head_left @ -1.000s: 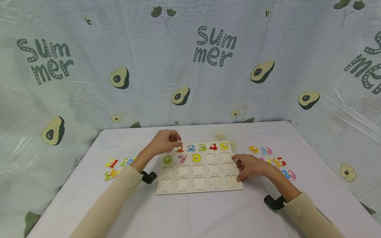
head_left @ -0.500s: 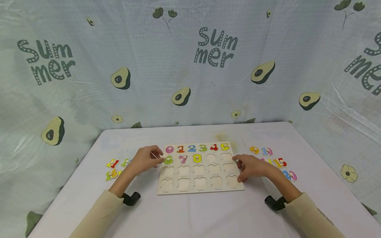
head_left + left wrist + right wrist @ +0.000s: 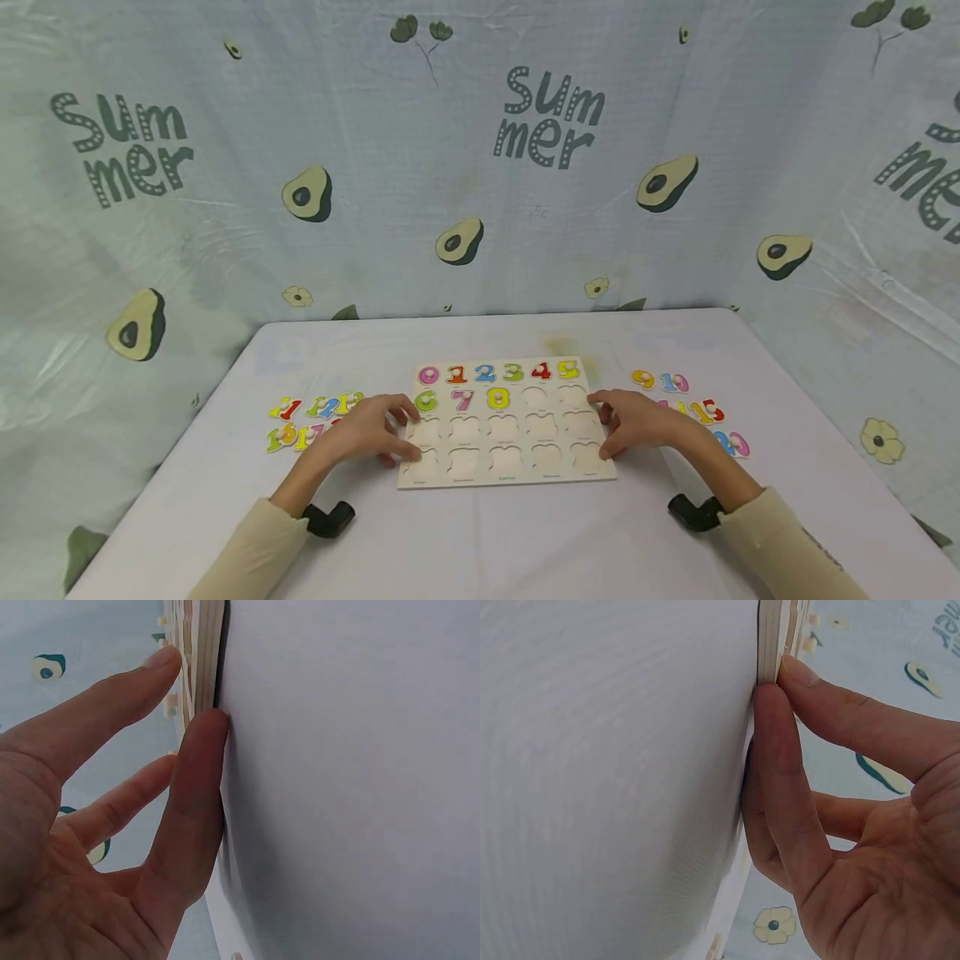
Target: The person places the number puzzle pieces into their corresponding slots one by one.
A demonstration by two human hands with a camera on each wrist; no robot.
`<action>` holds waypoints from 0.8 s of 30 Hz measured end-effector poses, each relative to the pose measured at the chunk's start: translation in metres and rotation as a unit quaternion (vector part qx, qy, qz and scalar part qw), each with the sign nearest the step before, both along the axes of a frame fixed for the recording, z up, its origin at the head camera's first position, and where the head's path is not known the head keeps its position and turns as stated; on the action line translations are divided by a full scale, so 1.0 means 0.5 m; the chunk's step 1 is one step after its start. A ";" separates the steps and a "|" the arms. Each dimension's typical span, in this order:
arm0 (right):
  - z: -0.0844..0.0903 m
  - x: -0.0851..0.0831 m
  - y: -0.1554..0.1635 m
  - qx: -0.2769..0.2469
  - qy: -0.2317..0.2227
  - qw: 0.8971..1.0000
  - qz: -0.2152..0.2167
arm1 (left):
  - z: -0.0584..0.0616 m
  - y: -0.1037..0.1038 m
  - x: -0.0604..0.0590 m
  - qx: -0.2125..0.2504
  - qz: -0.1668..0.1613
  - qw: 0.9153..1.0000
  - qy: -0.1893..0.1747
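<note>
Both hands are laid at the sides of the board (image 3: 507, 427): the left hand (image 3: 367, 433) at its left edge, the right hand (image 3: 637, 422) at its right edge, each with fingers spread and nearly straight. In the left wrist view a fingertip (image 3: 204, 727) is pressed against the layered wooden edge (image 3: 196, 652), with another finger reaching over the top face. In the right wrist view the thumb tip (image 3: 769, 701) is set against the board's side and a finger is laid over its upper face.

A pale wooden puzzle is seen, with three rows of cut-outs. Coloured numbers 0 to 5 are seated in the far row, and 6, 7 and 8 in the middle row; the remaining recesses are bare wood.

It is placed flat at the middle of the white table (image 3: 480, 533), between the two hands. Loose numbers (image 3: 307, 421) are scattered just left of the left hand, and more loose pieces (image 3: 686, 400) lie behind the right hand. Bare tabletop is left before the near edge and beyond the far edge, up to the printed cloth (image 3: 480, 167).
</note>
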State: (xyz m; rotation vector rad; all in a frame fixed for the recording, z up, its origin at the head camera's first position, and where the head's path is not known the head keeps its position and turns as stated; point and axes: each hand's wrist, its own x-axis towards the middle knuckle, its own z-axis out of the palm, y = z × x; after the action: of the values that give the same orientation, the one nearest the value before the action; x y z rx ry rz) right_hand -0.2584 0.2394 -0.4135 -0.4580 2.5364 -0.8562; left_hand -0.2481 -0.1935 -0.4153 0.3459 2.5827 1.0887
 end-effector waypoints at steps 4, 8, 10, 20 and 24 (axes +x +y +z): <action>-0.001 0.000 0.001 -0.003 -0.002 1.000 -0.003 | 0.003 0.006 0.006 -0.006 -0.001 1.000 -0.009; 0.000 0.001 0.002 -0.008 -0.004 1.000 -0.004 | 0.003 0.009 0.009 -0.009 0.000 1.000 -0.013; 0.000 0.001 0.001 -0.006 -0.004 1.000 -0.005 | 0.002 0.009 0.010 -0.010 0.001 1.000 -0.015; 0.000 0.000 -0.001 -0.019 -0.005 1.000 0.004 | -0.004 0.002 0.015 0.001 0.012 1.000 -0.023; 0.013 -0.005 0.020 -0.024 0.004 1.000 -0.001 | -0.006 0.004 0.013 0.011 0.002 1.000 -0.022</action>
State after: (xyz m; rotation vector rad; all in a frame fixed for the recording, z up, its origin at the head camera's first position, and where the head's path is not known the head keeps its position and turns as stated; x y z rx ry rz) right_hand -0.2612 0.2496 -0.4072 -0.4744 2.5293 -0.9211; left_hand -0.2415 -0.1914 -0.4182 0.3192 2.5362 1.1139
